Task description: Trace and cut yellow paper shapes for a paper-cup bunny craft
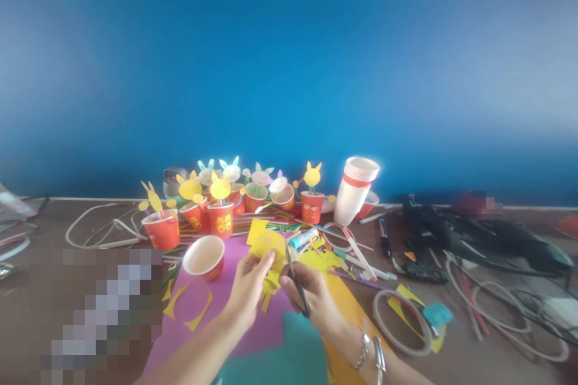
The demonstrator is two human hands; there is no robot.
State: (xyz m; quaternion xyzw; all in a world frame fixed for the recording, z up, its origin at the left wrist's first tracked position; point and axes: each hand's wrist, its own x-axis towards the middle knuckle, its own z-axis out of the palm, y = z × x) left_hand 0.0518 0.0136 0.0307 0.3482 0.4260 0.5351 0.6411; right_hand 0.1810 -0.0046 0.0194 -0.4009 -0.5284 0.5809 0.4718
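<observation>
In my left hand is a piece of yellow paper, gripped between thumb and fingers. My right hand is closed around dark-handled scissors, whose blades point up along the paper's right edge. Whether the blades are apart is too blurred to tell. Below the hands lie purple paper and teal paper, with orange-yellow paper to the right. An upright paper cup stands left of my left hand. Yellow offcuts are scattered on the purple sheet.
Behind stand several red cups with yellow or pale rabbit-eared paper figures. A leaning stack of white cups, a marker, rolls of tape, a black bag and loose cables lie rightward. A blue panel borders the table.
</observation>
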